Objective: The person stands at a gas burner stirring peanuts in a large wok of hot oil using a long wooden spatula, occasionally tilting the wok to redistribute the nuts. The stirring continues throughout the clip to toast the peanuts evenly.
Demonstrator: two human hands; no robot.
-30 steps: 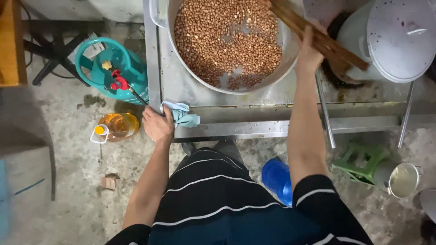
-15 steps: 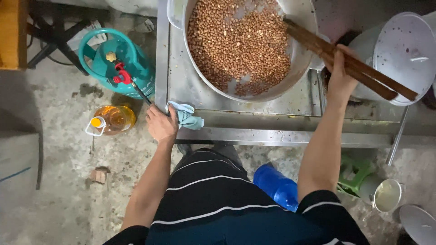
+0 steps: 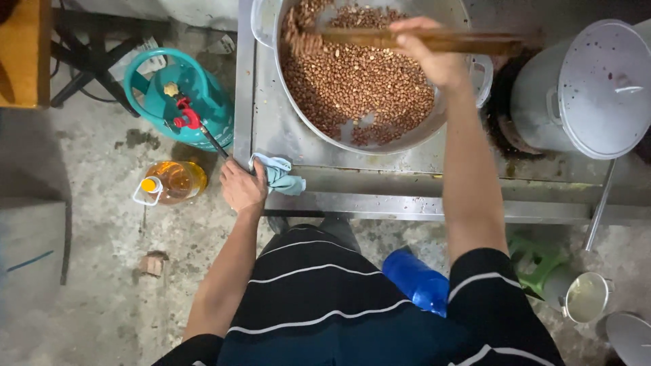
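A large metal pan (image 3: 407, 139) full of brown peanuts (image 3: 366, 88) stands on a steel table (image 3: 407, 190). My right hand (image 3: 427, 54) is shut on a long wooden paddle (image 3: 475, 42) that lies across the pan, its end dug into the nuts at the pan's far left. My left hand (image 3: 242, 186) rests on the table's front left corner, its fingers curled over the edge. A light blue cloth (image 3: 281, 175) lies right beside that hand, touching it.
A teal gas cylinder (image 3: 180, 102) with a red valve and a bottle of yellow oil (image 3: 169, 181) stand on the concrete floor at left. A lidded grey pot (image 3: 590, 88) sits at right. Below are a blue bottle (image 3: 417, 281), green stool (image 3: 532, 261) and small metal pot (image 3: 584, 296).
My right hand has swung the paddle from the pan's right rim to lie across the nuts, pointing left. The view has shifted; my left hand stays on the table corner.
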